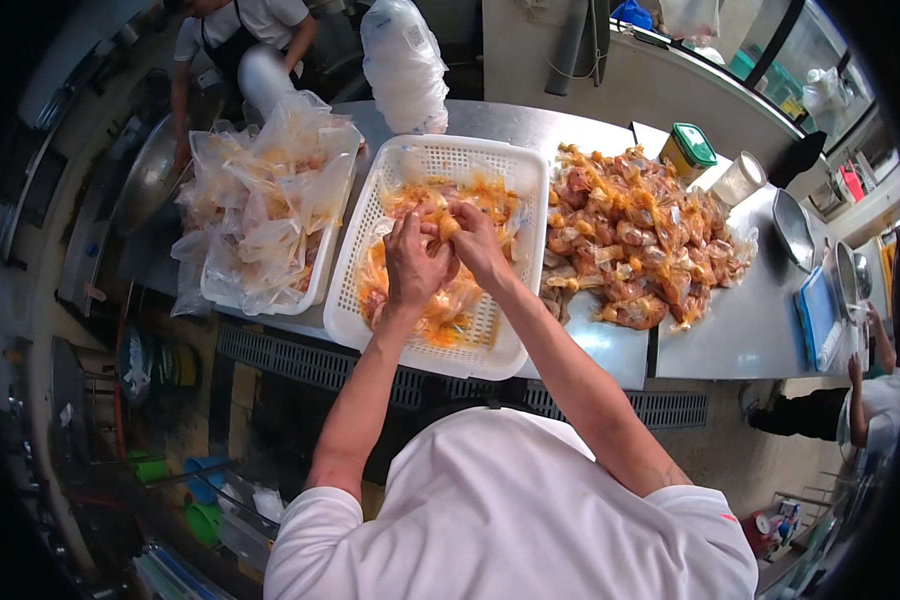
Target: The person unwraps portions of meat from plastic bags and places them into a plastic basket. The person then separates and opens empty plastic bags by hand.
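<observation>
White shirt (510, 510) nearest, left hand (418, 266) and right hand (478, 246) closed around a small orange bundle (449, 227) above the central basket (536, 215); bagged meat (635, 225) heaped right appears finished, basket contents (455, 300) and left-hand loose bags (265, 180) seemingly remaining.

Single head-worn view, looking forward and down, hands (418, 262) near and central, wide field, edges seemingly warped

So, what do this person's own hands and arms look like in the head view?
Both the left hand and the right hand are ungloved, with no watch or bracelet visible. The white shirt has short sleeves, the right one with a small red mark.
</observation>
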A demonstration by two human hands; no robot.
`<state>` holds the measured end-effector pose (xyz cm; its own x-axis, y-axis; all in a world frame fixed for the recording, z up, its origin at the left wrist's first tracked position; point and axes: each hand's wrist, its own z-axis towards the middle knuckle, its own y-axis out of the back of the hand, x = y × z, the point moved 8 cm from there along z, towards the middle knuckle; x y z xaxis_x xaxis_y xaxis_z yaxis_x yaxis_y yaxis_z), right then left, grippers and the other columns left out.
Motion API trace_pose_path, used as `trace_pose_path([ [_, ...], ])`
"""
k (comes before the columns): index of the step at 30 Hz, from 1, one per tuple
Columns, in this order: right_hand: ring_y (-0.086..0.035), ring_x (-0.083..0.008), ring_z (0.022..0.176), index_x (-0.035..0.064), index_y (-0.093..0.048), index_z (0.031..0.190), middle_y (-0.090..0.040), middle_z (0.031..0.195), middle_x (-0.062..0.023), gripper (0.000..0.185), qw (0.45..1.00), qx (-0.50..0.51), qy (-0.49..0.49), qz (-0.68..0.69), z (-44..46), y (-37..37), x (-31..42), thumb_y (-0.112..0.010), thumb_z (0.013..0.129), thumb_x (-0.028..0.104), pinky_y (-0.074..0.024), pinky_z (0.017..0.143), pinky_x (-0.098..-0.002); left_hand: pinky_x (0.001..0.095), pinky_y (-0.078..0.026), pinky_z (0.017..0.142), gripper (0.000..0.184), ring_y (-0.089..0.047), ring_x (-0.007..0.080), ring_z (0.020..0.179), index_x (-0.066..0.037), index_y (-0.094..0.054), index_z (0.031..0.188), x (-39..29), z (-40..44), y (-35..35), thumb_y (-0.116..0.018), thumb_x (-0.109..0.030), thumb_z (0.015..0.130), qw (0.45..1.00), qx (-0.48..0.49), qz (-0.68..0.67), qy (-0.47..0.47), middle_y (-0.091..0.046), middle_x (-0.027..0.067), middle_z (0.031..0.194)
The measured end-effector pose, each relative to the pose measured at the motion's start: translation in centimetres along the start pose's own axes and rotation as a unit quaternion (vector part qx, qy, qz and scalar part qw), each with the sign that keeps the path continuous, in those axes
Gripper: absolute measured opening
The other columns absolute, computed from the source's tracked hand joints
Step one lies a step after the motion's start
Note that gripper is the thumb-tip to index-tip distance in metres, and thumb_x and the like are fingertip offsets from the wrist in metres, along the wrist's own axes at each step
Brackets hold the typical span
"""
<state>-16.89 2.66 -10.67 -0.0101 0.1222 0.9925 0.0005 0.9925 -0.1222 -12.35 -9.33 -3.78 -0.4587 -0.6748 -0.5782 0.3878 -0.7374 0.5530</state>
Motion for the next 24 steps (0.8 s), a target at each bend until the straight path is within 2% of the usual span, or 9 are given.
trace_pose_path([
  [5,-0.061,-0.0085,0.080,-0.0017,-0.067,0.101,-0.070,0.093,-0.0045,0.017,0.997,0.076,-0.013,-0.029,-0.1,1.0,-0.4,-0.065,0.084,0.000,-0.0489,0.069,-0.0250,0.0329,-0.051,0.068,0.033,-0.064,0.0188,0.069,-0.002,-0.057,0.100,1.7,0.5,-1.2,-0.070,0.000,0.070,0.998,-0.018,-0.050,0.039,-0.060,0.0064,0.073],
  [8,-0.060,-0.0080,0.080,-0.0006,-0.068,0.103,-0.069,0.094,-0.0020,0.018,0.993,0.108,-0.053,0.006,-0.7,2.0,0.1,-0.067,0.086,0.001,-0.0487,0.071,-0.0252,0.0356,-0.049,0.067,0.025,-0.060,0.0240,0.066,-0.004,-0.055,0.088,3.4,0.9,-2.3,-0.070,0.001,0.068,0.986,0.001,-0.135,0.101,-0.059,0.0063,0.075],
  [11,-0.060,-0.0084,0.088,-0.0001,-0.068,0.109,-0.069,0.097,-0.0016,0.020,0.976,0.189,-0.086,0.068,-0.8,2.9,-0.2,-0.068,0.091,0.010,-0.0481,0.081,-0.0263,0.0317,-0.048,0.065,0.019,-0.059,0.0178,0.066,-0.003,-0.055,0.084,5.5,0.3,-5.6,-0.065,0.005,0.071,0.869,0.047,-0.435,0.229,-0.056,0.0063,0.073],
  [12,-0.060,-0.0088,0.091,-0.0001,-0.067,0.110,-0.069,0.099,-0.0020,0.021,0.961,0.243,-0.102,0.089,-1.0,2.9,-0.3,-0.067,0.093,0.012,-0.0477,0.084,-0.0268,0.0317,-0.048,0.065,0.019,-0.059,0.0178,0.066,-0.003,-0.055,0.084,5.3,0.1,-5.9,-0.065,0.005,0.071,0.868,0.052,-0.438,0.228,-0.056,0.0063,0.073],
  [15,-0.061,-0.0092,0.093,-0.0009,-0.067,0.108,-0.070,0.100,-0.0028,0.022,0.953,0.257,-0.114,0.110,-1.7,4.5,-0.6,-0.067,0.095,0.017,-0.0472,0.087,-0.0271,0.0376,-0.048,0.068,0.018,-0.059,0.0283,0.074,-0.003,-0.055,0.083,0.5,0.9,-4.6,-0.064,0.008,0.071,0.991,0.042,-0.124,0.000,-0.057,0.0111,0.078],
  [17,-0.062,-0.0097,0.087,-0.0022,-0.068,0.102,-0.070,0.093,-0.0035,0.021,0.958,0.258,-0.106,0.068,-2.0,5.6,-1.1,-0.068,0.094,0.017,-0.0493,0.083,-0.0284,0.0400,-0.047,0.068,0.016,-0.058,0.0309,0.075,-0.003,-0.055,0.083,-1.4,0.8,-4.6,-0.063,0.007,0.072,0.992,0.047,-0.118,-0.015,-0.057,0.0123,0.080],
  [20,-0.063,-0.0105,0.081,-0.0031,-0.070,0.097,-0.070,0.088,-0.0038,0.021,0.978,0.175,-0.093,0.063,-3.0,6.6,0.5,-0.071,0.092,0.017,-0.0514,0.074,-0.0291,0.0429,-0.049,0.074,0.014,-0.059,0.0347,0.081,0.000,-0.057,0.086,-2.8,0.5,-5.7,-0.061,0.007,0.074,0.993,0.087,-0.083,-0.021,-0.060,0.0143,0.088],
  [22,-0.065,-0.0122,0.078,-0.0037,-0.071,0.095,-0.071,0.086,-0.0061,0.017,0.996,0.086,-0.017,0.000,-3.3,8.4,0.8,-0.074,0.087,0.011,-0.0522,0.069,-0.0298,0.0415,-0.051,0.075,0.018,-0.062,0.0335,0.086,0.002,-0.060,0.092,-5.3,0.7,-5.9,-0.064,0.007,0.075,0.985,0.124,-0.102,-0.066,-0.062,0.0154,0.093],
  [24,-0.067,-0.0147,0.077,-0.0030,-0.072,0.094,-0.072,0.084,-0.0096,0.015,0.985,-0.042,0.096,-0.140,-4.9,10.5,3.3,-0.074,0.080,0.002,-0.0525,0.069,-0.0299,0.0404,-0.053,0.075,0.019,-0.065,0.0322,0.086,0.004,-0.062,0.096,-6.1,0.8,-6.3,-0.066,0.004,0.077,0.970,0.186,-0.153,0.010,-0.065,0.0169,0.092],
])
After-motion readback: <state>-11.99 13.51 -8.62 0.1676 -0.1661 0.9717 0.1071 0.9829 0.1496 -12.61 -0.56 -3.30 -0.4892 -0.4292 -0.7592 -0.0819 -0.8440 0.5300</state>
